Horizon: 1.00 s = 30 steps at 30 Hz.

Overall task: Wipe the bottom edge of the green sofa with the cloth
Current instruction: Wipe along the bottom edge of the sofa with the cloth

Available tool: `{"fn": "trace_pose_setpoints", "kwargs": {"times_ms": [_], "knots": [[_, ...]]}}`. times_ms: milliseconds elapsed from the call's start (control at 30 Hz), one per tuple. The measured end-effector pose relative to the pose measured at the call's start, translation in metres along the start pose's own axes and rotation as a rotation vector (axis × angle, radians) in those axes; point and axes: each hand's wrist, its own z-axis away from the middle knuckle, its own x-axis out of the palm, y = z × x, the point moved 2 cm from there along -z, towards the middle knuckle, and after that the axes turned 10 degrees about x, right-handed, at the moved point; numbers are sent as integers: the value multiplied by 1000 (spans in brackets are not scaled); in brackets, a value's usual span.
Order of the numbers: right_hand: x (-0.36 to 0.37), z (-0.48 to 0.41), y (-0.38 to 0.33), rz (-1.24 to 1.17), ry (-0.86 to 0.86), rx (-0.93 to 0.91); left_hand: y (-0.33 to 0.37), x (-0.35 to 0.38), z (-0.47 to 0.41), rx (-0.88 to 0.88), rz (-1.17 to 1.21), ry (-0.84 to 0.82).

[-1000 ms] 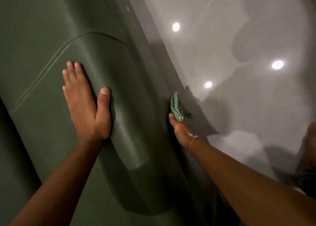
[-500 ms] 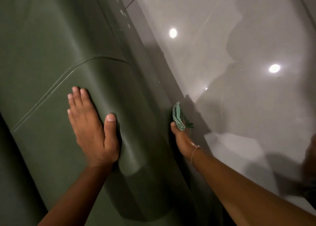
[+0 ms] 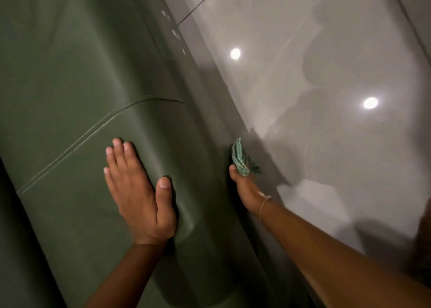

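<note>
The green leather sofa point(image 3: 81, 79) fills the left half of the view, and its lower front runs diagonally down to the floor. My left hand point(image 3: 137, 193) lies flat on the rounded front of the seat cushion, fingers spread. My right hand point(image 3: 247, 188) is low at the sofa's bottom edge, shut on a green checked cloth point(image 3: 239, 160) that is pressed against the base where it meets the floor. A thin bracelet is on that wrist. Most of the right fingers are hidden behind the cloth and the sofa edge.
A glossy grey tiled floor point(image 3: 314, 51) takes up the right half, with bright light reflections and my shadow on it. Small pale marks point(image 3: 173, 33) dot the sofa's base farther along. A dark shape sits at the right edge, possibly my knee point(image 3: 423, 237).
The view has shifted, so both hands sit lower in the frame. The right hand with the cloth stays on the bottom edge, moved slightly along it; the left hand stays flat on the cushion.
</note>
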Motion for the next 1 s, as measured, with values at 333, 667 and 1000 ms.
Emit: {"fn": "trace_pose_setpoints", "kwargs": {"times_ms": [333,667,1000], "knots": [[23,-12,-93,46,-23,-84,3,2,-3,-26,-26,-25],[25,-2,-99,-19,-70,-54,6,-7,-8,-45,35,-102],[21,-19,-84,43,-13,-31,-5,-18,-53,-106,72,-182]]}}
